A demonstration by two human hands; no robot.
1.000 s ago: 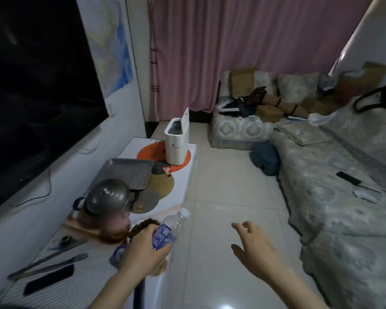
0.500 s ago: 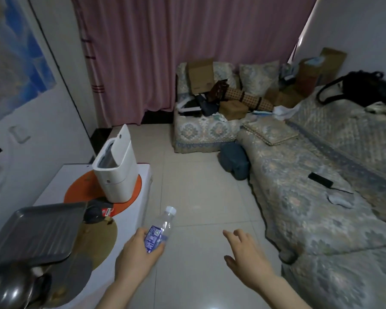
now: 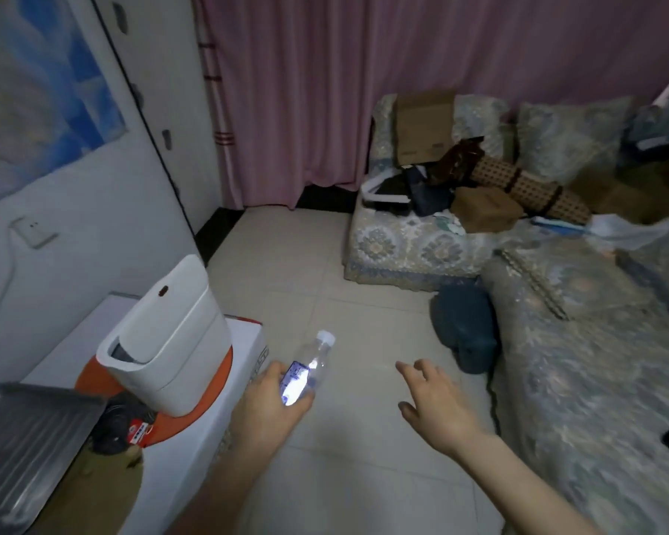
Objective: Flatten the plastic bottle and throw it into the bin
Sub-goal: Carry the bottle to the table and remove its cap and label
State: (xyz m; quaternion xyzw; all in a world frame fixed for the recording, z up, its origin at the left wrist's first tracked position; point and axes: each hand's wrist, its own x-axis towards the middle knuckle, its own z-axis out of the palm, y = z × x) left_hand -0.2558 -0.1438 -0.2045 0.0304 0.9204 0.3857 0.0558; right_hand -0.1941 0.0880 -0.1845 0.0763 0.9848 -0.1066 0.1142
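At the lower left of the frame a white bin point(image 3: 163, 343) stands with its lid up on an orange mat point(image 3: 194, 413) on the desk point(image 3: 213, 426). Just right of it, the left hand point(image 3: 265, 409) has its grip clamped on the plastic bottle point(image 3: 306, 374), cap pointing up and away. Lower centre right, the right hand point(image 3: 435, 409) hovers over the tiled floor point(image 3: 325, 272), fingers spread apart, holding nothing.

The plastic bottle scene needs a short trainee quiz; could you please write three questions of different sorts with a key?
1. True or false: the plastic bottle is already flattened.
2. Which hand holds the bottle: A) left hand, B) right hand, C) neither?
3. Fill in: the white bin stands with its lid ____.

Key: 1. False, it looks round, with its cap on. 2. A; the right hand is empty and spread. 3. Open.
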